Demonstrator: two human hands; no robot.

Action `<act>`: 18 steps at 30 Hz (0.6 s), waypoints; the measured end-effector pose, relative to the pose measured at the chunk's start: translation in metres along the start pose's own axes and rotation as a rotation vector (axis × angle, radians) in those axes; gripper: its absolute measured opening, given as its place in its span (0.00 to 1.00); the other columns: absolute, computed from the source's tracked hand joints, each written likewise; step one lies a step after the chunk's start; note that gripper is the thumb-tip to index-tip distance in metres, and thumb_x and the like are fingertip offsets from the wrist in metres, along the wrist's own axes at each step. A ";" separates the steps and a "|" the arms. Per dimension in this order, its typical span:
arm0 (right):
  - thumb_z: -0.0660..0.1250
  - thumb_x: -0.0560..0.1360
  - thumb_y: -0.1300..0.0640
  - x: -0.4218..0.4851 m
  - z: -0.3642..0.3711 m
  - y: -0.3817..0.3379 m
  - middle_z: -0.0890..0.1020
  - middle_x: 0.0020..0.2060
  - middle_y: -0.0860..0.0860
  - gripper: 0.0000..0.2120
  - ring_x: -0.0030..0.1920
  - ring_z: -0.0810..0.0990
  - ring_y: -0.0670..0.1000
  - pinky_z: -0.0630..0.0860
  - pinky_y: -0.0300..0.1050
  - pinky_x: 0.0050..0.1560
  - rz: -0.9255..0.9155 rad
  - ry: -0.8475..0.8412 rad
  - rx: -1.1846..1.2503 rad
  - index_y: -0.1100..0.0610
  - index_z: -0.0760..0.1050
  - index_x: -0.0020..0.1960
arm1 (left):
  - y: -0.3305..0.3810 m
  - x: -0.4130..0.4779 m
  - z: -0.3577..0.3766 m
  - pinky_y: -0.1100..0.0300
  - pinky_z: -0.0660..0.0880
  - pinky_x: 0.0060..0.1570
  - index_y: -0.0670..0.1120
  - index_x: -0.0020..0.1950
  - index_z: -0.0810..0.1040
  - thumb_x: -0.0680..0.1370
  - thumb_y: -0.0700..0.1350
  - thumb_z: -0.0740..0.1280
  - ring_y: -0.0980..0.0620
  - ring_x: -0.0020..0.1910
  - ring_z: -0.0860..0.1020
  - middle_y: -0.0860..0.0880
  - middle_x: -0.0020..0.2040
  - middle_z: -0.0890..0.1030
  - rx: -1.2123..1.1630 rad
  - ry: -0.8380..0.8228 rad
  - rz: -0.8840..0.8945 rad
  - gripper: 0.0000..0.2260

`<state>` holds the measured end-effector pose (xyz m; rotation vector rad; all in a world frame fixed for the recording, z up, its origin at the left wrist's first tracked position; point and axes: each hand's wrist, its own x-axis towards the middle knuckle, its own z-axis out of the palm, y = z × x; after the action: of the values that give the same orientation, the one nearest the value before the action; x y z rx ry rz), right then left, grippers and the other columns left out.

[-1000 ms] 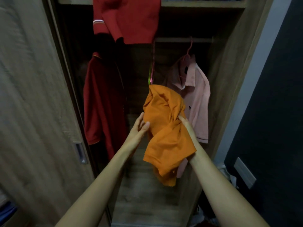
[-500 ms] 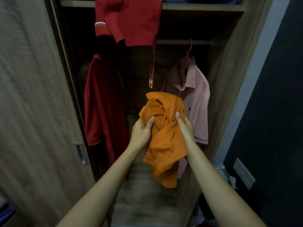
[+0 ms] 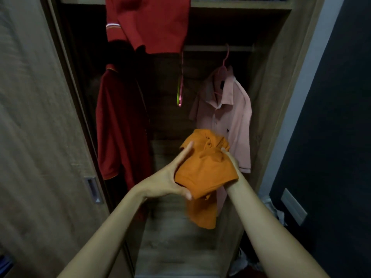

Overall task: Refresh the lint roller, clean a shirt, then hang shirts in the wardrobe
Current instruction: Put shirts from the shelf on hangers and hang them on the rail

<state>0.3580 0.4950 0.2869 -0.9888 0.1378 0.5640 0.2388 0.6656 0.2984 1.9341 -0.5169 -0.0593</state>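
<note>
The left hand [image 3: 166, 177] grips the near-left side of the bunched orange shirt [image 3: 204, 169], with the fingers curled over the top of the bundle and the thumb clamped beneath it. The right hand [image 3: 231, 160] holds the far-right side. Most of it is covered by fabric, but the fingers that show curl into a fold. The shirt is therefore carried between both hands, in front of the open wardrobe [image 3: 267, 97] and below the rail [image 3: 216, 48], with one loose end hanging toward the floor. The two-handed hold probably serves to find the collar and spread the garment before a hanger goes in. Two empty hangers [image 3: 179, 93] hang just beyond the bundle, at centre, within reach. To the right, a pink shirt [image 3: 226, 117] is already hung. To the left hangs a dark red shirt [image 3: 120, 127], and a red garment [image 3: 148, 23] drapes from the shelf above. The orange shirt is judged not yet hung.
</note>
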 end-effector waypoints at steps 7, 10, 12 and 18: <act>0.53 0.82 0.61 -0.002 0.008 0.012 0.82 0.39 0.52 0.08 0.30 0.83 0.43 0.78 0.38 0.28 -0.100 -0.077 0.035 0.59 0.70 0.56 | 0.008 0.012 -0.010 0.61 0.67 0.68 0.49 0.68 0.75 0.76 0.37 0.69 0.59 0.68 0.70 0.48 0.68 0.72 0.292 0.235 0.054 0.20; 0.62 0.79 0.57 0.012 0.013 0.013 0.79 0.41 0.57 0.10 0.29 0.83 0.51 0.78 0.42 0.25 -0.127 0.074 0.025 0.60 0.73 0.57 | 0.013 0.025 -0.019 0.58 0.77 0.45 0.37 0.52 0.80 0.75 0.26 0.63 0.53 0.44 0.80 0.44 0.45 0.82 0.001 0.524 0.021 0.12; 0.67 0.75 0.58 0.018 0.018 0.015 0.82 0.44 0.58 0.11 0.37 0.83 0.53 0.81 0.45 0.35 -0.186 0.156 -0.045 0.61 0.76 0.56 | 0.018 0.037 -0.026 0.58 0.77 0.38 0.40 0.49 0.78 0.75 0.27 0.62 0.50 0.39 0.78 0.45 0.40 0.80 -0.159 0.608 0.003 0.10; 0.65 0.77 0.50 0.016 0.026 0.018 0.81 0.45 0.56 0.13 0.39 0.79 0.53 0.79 0.43 0.40 -0.117 0.137 -0.411 0.59 0.76 0.54 | 0.021 0.067 -0.050 0.64 0.75 0.27 0.47 0.42 0.76 0.78 0.34 0.61 0.55 0.28 0.78 0.50 0.30 0.80 -0.388 0.808 -0.170 0.10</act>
<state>0.3588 0.5303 0.2816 -1.4265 0.0858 0.4239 0.3063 0.6762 0.3511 1.4522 0.1912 0.4641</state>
